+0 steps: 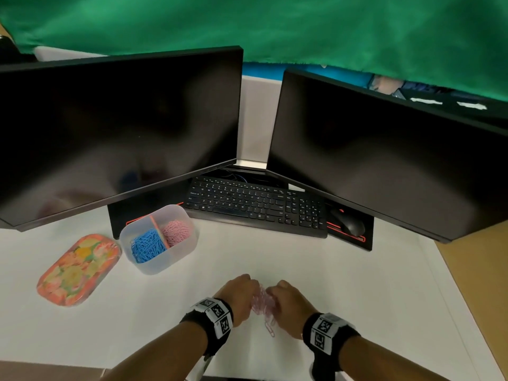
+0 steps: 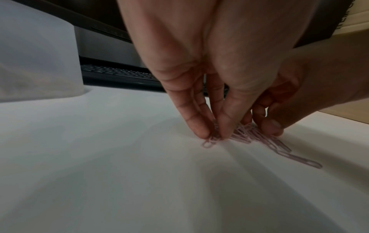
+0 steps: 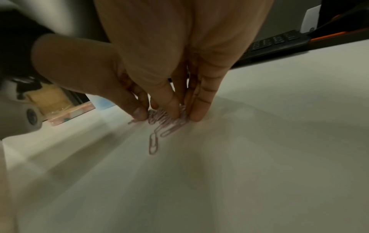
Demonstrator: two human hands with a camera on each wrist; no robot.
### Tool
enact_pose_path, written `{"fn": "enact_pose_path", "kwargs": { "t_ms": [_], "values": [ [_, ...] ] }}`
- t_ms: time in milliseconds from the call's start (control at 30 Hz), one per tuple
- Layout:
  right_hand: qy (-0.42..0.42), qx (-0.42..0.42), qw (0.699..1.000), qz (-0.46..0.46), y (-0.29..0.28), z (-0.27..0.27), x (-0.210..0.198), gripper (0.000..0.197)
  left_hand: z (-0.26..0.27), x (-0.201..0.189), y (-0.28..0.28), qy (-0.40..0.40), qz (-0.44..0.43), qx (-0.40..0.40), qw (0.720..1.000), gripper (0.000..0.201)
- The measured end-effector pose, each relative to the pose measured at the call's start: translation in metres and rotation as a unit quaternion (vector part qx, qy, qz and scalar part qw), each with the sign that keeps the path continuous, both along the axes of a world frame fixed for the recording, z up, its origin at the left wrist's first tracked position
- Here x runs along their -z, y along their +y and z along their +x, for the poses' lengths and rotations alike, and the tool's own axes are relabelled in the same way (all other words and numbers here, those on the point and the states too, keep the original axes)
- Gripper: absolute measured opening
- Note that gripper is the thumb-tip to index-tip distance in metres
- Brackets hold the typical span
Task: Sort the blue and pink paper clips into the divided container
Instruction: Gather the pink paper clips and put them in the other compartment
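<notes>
- Pink paper clips (image 1: 262, 303) lie heaped on the white surface (image 1: 165, 312), near the front edge.
- Left hand (image 1: 238, 296) and right hand (image 1: 288, 305) pinch the heap from both sides.
- Divided container (image 1: 181, 253) stands well apart, holding sorted blue and pink clips.

- Head view: high above the desk (image 1: 357, 284), angled forward and down; wide field takes in both monitors, keyboard (image 1: 255, 206) and both hands.
- Left wrist view: low, just over the desk surface, close behind the left hand (image 2: 199, 66), facing the keyboard.
- Right wrist view: equally low and close, behind the right hand (image 3: 175, 52).
- Shared by all: the pink clip pile (image 1: 262, 302) between the fingertips.
</notes>
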State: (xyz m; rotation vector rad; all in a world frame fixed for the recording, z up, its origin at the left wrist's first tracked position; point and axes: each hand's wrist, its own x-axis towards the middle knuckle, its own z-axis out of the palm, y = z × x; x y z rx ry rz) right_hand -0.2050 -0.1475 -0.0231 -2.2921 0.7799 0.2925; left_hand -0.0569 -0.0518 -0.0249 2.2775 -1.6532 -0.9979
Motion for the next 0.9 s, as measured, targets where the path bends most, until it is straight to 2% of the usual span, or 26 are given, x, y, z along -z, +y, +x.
{"fn": "enact_pose_path", "kwargs": {
  "t_ms": [33,100,200,300,400,467,567,667,767,900],
  "values": [
    [0.001,-0.001,1.000,0.004,-0.002,-0.003,-0.002,0.021,0.002,-0.002,0.002,-0.003,-0.001,-0.010,1.000,0.035],
    [0.030,-0.016,0.999,-0.003,-0.010,-0.014,-0.006,0.050,0.006,-0.006,0.006,-0.020,0.013,-0.035,0.999,0.051],
    [0.082,-0.083,0.993,-0.033,-0.014,-0.029,-0.012,0.085,0.007,-0.011,0.010,-0.034,0.076,-0.039,0.996,0.075],
    [0.074,-0.125,0.989,-0.041,-0.013,-0.027,-0.010,0.093,-0.001,-0.009,0.007,-0.034,0.086,-0.020,0.995,0.063],
    [0.053,-0.146,0.987,-0.043,-0.019,-0.012,-0.006,0.087,-0.003,-0.008,0.001,-0.029,0.054,-0.024,0.998,0.036],
    [0.043,-0.167,0.984,-0.045,-0.022,0.000,-0.005,0.077,-0.003,-0.011,-0.003,-0.046,0.049,-0.007,0.998,0.027],
    [0.031,-0.206,0.977,-0.053,-0.024,0.013,-0.006,0.050,-0.006,-0.015,-0.006,-0.064,0.049,0.001,0.997,0.024],
    [0.023,-0.207,0.976,-0.062,-0.024,0.019,-0.008,0.028,-0.014,-0.014,-0.003,-0.049,0.041,-0.032,0.997,0.030],
    [0.023,-0.202,0.976,-0.075,-0.024,0.023,-0.009,0.021,-0.021,-0.011,-0.001,-0.050,0.047,-0.051,0.996,0.045],
    [0.027,-0.213,0.972,-0.097,-0.023,0.026,-0.010,0.024,-0.021,-0.008,-0.007,-0.072,0.033,-0.064,0.995,0.029]
  ]
}}
